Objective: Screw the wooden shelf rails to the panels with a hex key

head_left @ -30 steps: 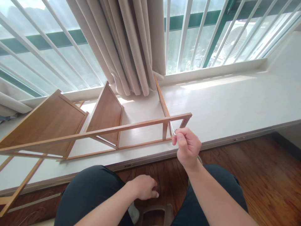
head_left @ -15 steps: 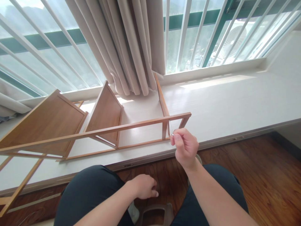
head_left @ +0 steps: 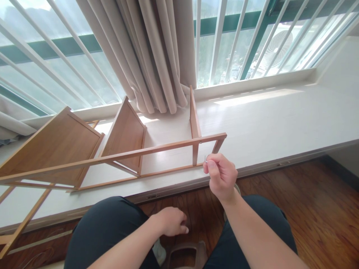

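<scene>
My right hand [head_left: 223, 173] is closed in a pinch on a small metal hex key [head_left: 205, 158]. The key's tip stands just below the front rail [head_left: 157, 149] of a wooden shelf frame, apart from it, near the joint with the end panel [head_left: 194, 116]. A small dark fastener spot [head_left: 200, 142] shows on the rail there. My left hand [head_left: 172, 222] hangs between my knees with its fingers curled in; what they hold, if anything, is hidden. The frame lies on its side, with a middle panel [head_left: 126, 134] and a large left panel [head_left: 56, 145] between its rails.
The frame rests on a white window ledge [head_left: 266, 119] below barred windows. A beige curtain [head_left: 146, 56] hangs behind it, close to the end panel. A plastic stool [head_left: 188, 246] stands on the wooden floor [head_left: 314, 194]. Wooden legs [head_left: 28, 220] stick out at left.
The hex key has come away from the rail joint and now shows shorter in my right hand. The end panel has swung slightly, its far top shifting right. My left hand has stayed put.
</scene>
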`<action>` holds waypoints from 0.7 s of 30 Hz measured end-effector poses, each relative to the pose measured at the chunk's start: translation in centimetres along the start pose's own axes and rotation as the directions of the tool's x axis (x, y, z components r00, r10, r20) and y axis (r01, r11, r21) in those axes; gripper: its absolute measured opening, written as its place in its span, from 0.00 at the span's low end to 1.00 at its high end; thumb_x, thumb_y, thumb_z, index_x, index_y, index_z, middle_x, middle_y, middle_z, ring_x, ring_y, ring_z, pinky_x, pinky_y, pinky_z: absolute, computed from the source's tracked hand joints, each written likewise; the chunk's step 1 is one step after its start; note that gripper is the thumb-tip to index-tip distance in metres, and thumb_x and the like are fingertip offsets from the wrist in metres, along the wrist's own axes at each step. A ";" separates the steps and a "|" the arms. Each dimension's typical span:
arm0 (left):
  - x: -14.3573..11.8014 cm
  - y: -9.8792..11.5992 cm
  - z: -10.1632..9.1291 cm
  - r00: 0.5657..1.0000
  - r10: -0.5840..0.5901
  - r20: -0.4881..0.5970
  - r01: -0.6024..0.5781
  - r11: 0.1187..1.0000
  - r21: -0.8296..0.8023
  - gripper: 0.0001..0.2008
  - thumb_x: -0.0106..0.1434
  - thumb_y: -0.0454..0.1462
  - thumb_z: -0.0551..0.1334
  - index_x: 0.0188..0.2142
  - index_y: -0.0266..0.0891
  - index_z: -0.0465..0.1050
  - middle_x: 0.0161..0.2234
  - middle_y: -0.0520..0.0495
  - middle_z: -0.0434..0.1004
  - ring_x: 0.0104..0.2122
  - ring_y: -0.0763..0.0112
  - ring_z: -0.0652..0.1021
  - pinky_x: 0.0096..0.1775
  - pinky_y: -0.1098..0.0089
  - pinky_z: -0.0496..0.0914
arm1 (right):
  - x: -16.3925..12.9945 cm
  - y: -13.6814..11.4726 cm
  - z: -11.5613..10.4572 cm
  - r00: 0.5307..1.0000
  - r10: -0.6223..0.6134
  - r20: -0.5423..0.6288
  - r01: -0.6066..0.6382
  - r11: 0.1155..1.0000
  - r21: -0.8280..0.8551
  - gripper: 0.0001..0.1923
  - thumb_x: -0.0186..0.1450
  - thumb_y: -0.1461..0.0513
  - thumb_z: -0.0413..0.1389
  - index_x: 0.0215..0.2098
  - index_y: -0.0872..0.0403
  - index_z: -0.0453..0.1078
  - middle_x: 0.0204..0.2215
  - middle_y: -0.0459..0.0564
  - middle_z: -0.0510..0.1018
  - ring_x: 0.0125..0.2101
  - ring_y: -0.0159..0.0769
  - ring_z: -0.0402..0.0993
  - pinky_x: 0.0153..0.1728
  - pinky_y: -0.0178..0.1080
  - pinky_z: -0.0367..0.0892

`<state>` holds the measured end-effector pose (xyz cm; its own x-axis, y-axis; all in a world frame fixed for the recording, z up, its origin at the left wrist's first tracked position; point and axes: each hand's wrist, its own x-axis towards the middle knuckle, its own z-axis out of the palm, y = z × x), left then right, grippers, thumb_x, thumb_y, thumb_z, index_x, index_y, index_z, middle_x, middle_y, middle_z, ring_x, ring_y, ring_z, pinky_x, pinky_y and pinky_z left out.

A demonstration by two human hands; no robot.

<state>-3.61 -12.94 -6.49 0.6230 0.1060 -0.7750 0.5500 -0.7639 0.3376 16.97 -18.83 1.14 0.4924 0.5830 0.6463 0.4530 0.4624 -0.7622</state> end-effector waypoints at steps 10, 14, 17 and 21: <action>0.2 0.0 0.2 1.000 0.014 -0.005 -0.014 1.000 -0.002 0.18 0.64 0.51 0.63 0.42 0.42 0.84 0.44 0.36 0.86 0.48 0.41 0.84 0.47 0.51 0.77 | 0.3 0.0 -0.1 1.000 0.018 0.016 -0.017 1.000 -0.012 0.08 0.74 0.65 0.53 0.36 0.51 0.69 0.24 0.42 0.70 0.25 0.30 0.67 0.28 0.36 0.63; 0.2 -0.1 0.3 1.000 0.017 -0.010 -0.017 1.000 -0.009 0.18 0.63 0.50 0.63 0.41 0.42 0.84 0.43 0.36 0.87 0.48 0.41 0.84 0.47 0.51 0.77 | 0.2 -0.1 -0.1 0.999 -0.029 0.031 0.030 0.999 -0.029 0.06 0.73 0.67 0.53 0.38 0.51 0.69 0.26 0.42 0.71 0.25 0.30 0.68 0.29 0.35 0.65; 0.3 -0.1 0.3 1.000 0.018 -0.010 -0.018 1.000 -0.015 0.17 0.63 0.51 0.63 0.40 0.42 0.84 0.43 0.37 0.87 0.47 0.41 0.84 0.47 0.52 0.77 | 0.4 -0.2 0.0 0.997 -0.069 0.027 0.070 0.996 -0.053 0.06 0.72 0.68 0.54 0.39 0.51 0.69 0.27 0.42 0.72 0.26 0.29 0.69 0.29 0.35 0.66; 0.2 -0.2 0.3 1.000 0.007 -0.004 -0.007 1.000 -0.016 0.17 0.63 0.51 0.63 0.40 0.43 0.84 0.43 0.37 0.87 0.48 0.42 0.84 0.47 0.52 0.77 | 0.6 -0.3 0.0 0.993 -0.115 0.032 0.117 0.991 -0.065 0.07 0.71 0.69 0.55 0.41 0.50 0.69 0.29 0.43 0.72 0.28 0.30 0.71 0.30 0.35 0.68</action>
<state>-3.69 -12.97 -6.87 0.6291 0.1031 -0.7705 0.5545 -0.7542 0.3517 17.16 -18.60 1.78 0.4127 0.5474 0.7280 0.5546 0.4830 -0.6776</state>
